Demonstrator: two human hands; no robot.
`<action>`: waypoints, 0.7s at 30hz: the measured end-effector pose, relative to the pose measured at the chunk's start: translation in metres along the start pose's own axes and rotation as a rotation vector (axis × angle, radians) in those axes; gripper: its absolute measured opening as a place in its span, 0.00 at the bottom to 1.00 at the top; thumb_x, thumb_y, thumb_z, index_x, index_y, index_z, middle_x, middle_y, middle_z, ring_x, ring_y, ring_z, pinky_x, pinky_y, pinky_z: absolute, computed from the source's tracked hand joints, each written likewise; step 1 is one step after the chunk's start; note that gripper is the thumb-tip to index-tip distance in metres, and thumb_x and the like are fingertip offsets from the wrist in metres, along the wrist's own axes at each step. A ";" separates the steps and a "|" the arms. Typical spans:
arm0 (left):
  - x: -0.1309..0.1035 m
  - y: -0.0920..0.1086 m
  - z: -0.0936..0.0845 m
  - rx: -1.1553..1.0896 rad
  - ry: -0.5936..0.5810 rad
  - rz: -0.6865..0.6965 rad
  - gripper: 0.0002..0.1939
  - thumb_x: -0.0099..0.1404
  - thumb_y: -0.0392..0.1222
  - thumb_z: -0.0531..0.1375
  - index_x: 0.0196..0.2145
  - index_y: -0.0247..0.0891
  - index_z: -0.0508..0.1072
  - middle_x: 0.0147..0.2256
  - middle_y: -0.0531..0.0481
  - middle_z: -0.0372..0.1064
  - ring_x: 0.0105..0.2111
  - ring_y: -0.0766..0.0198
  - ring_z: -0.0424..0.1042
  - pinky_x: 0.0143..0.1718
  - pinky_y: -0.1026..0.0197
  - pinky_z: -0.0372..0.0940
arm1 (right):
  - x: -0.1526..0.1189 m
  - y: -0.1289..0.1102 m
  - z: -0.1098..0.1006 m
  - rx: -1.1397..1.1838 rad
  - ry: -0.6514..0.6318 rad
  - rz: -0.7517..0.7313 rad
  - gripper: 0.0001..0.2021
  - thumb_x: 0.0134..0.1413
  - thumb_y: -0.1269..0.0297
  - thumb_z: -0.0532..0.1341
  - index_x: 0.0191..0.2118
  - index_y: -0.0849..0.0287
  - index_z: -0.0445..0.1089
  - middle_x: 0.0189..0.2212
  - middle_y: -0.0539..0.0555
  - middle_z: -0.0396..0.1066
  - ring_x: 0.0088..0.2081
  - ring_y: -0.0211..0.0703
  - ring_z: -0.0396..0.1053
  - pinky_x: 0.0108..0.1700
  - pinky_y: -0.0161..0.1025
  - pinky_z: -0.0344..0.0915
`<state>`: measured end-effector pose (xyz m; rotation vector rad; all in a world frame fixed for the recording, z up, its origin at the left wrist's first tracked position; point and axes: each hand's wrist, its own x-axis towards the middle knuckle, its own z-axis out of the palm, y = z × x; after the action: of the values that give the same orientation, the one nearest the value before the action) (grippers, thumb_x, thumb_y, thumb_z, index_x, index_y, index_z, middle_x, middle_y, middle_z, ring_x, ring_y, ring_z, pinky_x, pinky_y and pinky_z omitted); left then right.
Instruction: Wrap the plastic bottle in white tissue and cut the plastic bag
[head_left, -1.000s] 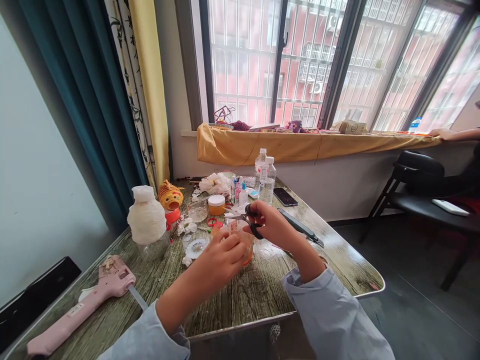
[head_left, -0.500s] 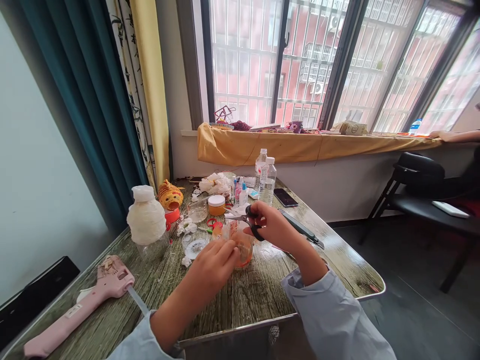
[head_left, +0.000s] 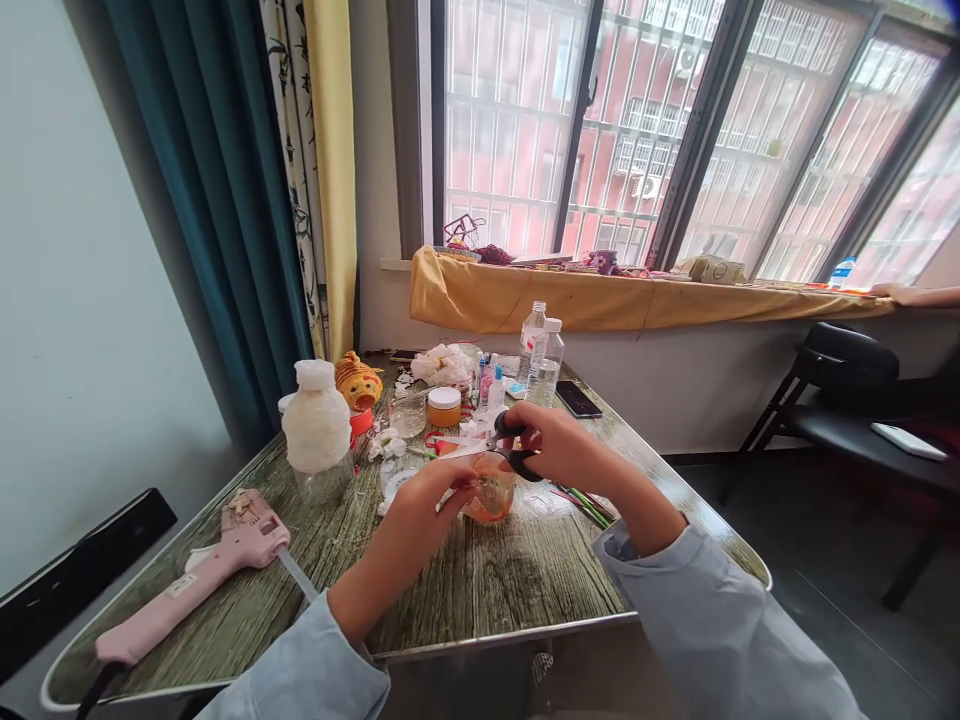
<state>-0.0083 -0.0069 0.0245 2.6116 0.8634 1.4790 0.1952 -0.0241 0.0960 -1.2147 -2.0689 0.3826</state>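
Observation:
My right hand [head_left: 561, 445] has its fingers in the black handles of a pair of scissors [head_left: 491, 444], whose blades are parted and point left. Under the scissors stands a clear plastic cup [head_left: 492, 505] with an orange tint near its base. My left hand [head_left: 427, 505] is at the cup's left rim, thumb and fingers pinched close together just below the blades. Whatever sits between those fingertips is too small to tell.
A pink glue gun [head_left: 199, 575] lies at left, near a wrapped white bottle [head_left: 319, 425]. Behind are a crocheted toy [head_left: 358, 382], a white-lidded jar [head_left: 444, 408], water bottles [head_left: 547, 362] and a phone [head_left: 579, 399]. Thin coloured sticks [head_left: 589, 506] lie at right.
The view has shifted, so the table things appear further right. My left hand has moved from lying over the cup's front to its left rim. The scissor blades now sit just above its fingertips.

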 end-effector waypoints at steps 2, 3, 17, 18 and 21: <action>0.002 0.001 -0.001 -0.020 -0.006 0.000 0.07 0.66 0.35 0.54 0.39 0.39 0.71 0.35 0.50 0.75 0.35 0.62 0.75 0.37 0.60 0.71 | 0.002 -0.007 -0.008 -0.064 -0.031 -0.029 0.11 0.43 0.73 0.63 0.35 0.58 0.65 0.30 0.48 0.70 0.27 0.35 0.60 0.28 0.32 0.57; 0.004 0.001 -0.001 -0.026 -0.010 0.000 0.07 0.66 0.35 0.54 0.38 0.39 0.71 0.35 0.50 0.74 0.35 0.63 0.74 0.36 0.60 0.71 | 0.003 -0.011 -0.014 -0.120 -0.026 -0.050 0.11 0.43 0.73 0.63 0.36 0.57 0.65 0.31 0.48 0.71 0.28 0.36 0.61 0.29 0.32 0.58; 0.021 0.001 -0.002 0.005 -0.060 0.084 0.03 0.63 0.33 0.57 0.34 0.37 0.71 0.50 0.41 0.68 0.49 0.54 0.68 0.49 0.48 0.67 | -0.013 -0.062 -0.079 -1.166 -0.228 -0.226 0.15 0.31 0.80 0.63 0.28 0.55 0.66 0.22 0.52 0.68 0.27 0.48 0.68 0.25 0.39 0.50; 0.022 0.001 -0.001 0.001 -0.064 0.088 0.03 0.63 0.33 0.57 0.34 0.36 0.71 0.49 0.41 0.69 0.49 0.55 0.68 0.48 0.48 0.67 | -0.010 -0.064 -0.075 -1.186 -0.263 -0.225 0.15 0.31 0.81 0.64 0.28 0.55 0.66 0.22 0.53 0.68 0.28 0.50 0.69 0.24 0.39 0.50; 0.022 0.001 0.003 -0.007 -0.059 0.082 0.04 0.63 0.32 0.56 0.34 0.36 0.72 0.50 0.39 0.68 0.50 0.55 0.68 0.48 0.49 0.67 | -0.001 -0.073 -0.061 -1.218 -0.292 -0.209 0.14 0.32 0.84 0.63 0.24 0.56 0.66 0.19 0.52 0.67 0.26 0.49 0.69 0.23 0.38 0.49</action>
<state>0.0032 0.0033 0.0409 2.7018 0.7535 1.4114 0.1907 -0.0682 0.1795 -1.5820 -2.7165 -1.0114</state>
